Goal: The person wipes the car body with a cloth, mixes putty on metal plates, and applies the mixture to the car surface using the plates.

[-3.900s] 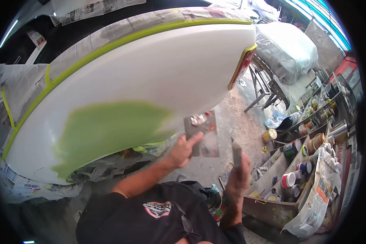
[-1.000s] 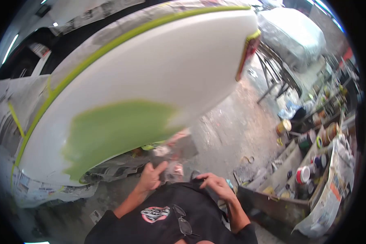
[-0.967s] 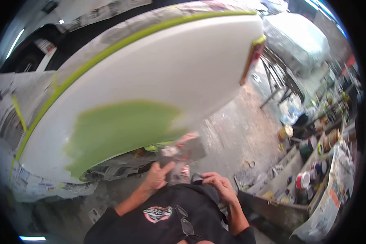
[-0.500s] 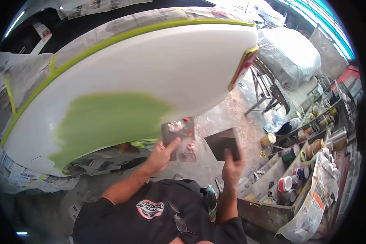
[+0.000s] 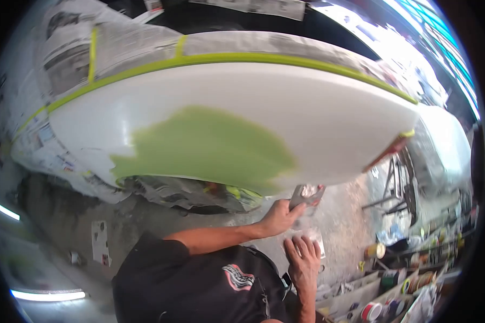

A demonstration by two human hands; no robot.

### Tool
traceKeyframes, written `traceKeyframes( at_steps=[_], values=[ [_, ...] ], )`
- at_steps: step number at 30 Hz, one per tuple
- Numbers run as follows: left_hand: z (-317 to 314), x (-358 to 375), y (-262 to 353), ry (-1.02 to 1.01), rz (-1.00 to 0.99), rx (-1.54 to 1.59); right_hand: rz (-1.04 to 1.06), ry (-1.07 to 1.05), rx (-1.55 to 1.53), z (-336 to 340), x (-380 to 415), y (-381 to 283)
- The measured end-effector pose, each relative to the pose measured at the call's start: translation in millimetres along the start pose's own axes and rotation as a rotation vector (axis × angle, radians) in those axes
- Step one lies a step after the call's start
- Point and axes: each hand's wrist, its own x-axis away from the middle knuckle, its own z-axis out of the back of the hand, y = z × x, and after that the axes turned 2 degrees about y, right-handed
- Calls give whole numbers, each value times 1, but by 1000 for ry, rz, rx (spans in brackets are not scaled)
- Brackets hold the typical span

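Observation:
My left hand (image 5: 279, 218) grips a small grey mixing plate (image 5: 312, 200) by its near edge, thumb on top. Pale putty with red smears lies on the plate. Lower and to the right, my right hand (image 5: 305, 262) has its fingers bent over a thin flat spreader (image 5: 319, 240), which looks pale in the light and is partly hidden by them. Beyond both hands is a white car body panel (image 5: 328, 124) with a large green patch (image 5: 210, 145) above the wheel arch. Neither hand touches the panel.
Green masking tape (image 5: 231, 57) and newspaper (image 5: 140, 46) border the panel. At the lower right stand paint cans (image 5: 371, 311) in a divided rack. A black metal stand (image 5: 396, 188) and a plastic-covered car (image 5: 442, 145) are at the right.
My view has turned, so the panel sits flatter and the rack lower. Both hands have shifted right in view; my right hand is lower, its spreader turned from dark to pale.

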Motion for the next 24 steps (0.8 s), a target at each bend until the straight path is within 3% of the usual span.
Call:
traceKeyframes(
  at_steps=[2,5,7,8,10,11,13,17,19,21,22,23,24],
  values=[
    [4,-17,12,14,-21,151,-24,-37,-85,4,1,3],
    [11,-28,29,-41,50,474,-146,296,-291,21,5,18],
    [9,-14,44,-76,225,557,-228,528,-323,47,-10,2],
    [6,-6,46,-99,311,598,-207,541,-314,38,-12,1],
    [-6,7,29,-185,248,559,-163,571,-292,10,-13,5],
    [-17,4,1,-181,137,607,-111,480,-202,6,-15,5],
    [-8,3,-15,-184,143,552,-139,379,-205,-9,-14,10],
    [9,4,4,-207,99,459,-136,12,-91,-31,13,45],
    [8,2,12,-192,38,447,-216,239,-110,-14,8,46],
    [17,4,33,-242,152,156,-259,483,-104,3,0,37],
    [20,3,41,-268,205,6,-181,388,-53,11,-7,23],
    [14,7,35,-158,24,0,-105,296,-1,18,-11,4],
    [9,8,28,-100,-31,57,-31,205,53,22,-13,-5]
  ],
)
